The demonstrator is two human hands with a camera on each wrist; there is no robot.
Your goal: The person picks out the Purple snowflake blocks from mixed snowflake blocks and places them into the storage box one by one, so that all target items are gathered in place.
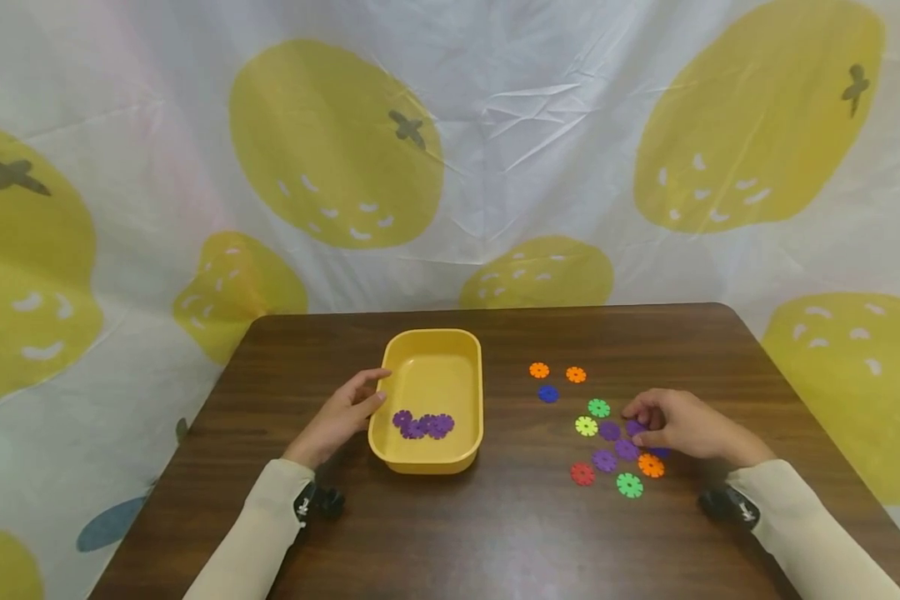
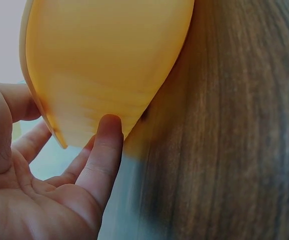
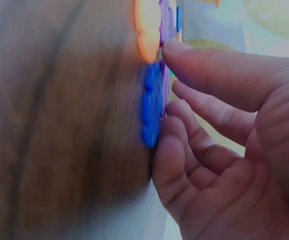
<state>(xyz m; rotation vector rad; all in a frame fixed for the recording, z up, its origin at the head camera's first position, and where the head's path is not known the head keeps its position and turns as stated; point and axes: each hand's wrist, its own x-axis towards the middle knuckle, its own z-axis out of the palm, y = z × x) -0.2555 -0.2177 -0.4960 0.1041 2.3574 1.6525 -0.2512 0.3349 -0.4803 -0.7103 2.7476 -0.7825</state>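
Observation:
A yellow plastic bin [image 1: 427,375] stands left of centre on the table, with several purple snowflake discs [image 1: 438,426] on its floor. My left hand [image 1: 337,421] holds the bin's left side. In the left wrist view its thumb and a finger reach over the rim, while another finger [image 2: 104,160] lies against the outer wall. My right hand [image 1: 678,425] is low over the loose discs, thumb and fingertips around a purple disc [image 1: 634,427]. In the right wrist view the thumb and fingertips are apart, close to a blue disc [image 3: 152,105] and an orange disc [image 3: 147,30].
Loose discs lie around the right hand: a red one [image 1: 582,474], a yellow one [image 1: 587,427], green ones [image 1: 630,485] and more purple ones [image 1: 604,461]. Farther back are two orange discs [image 1: 539,370] and a blue disc [image 1: 548,394]. A fruit-patterned curtain [image 1: 487,167] hangs behind the brown table [image 1: 525,533].

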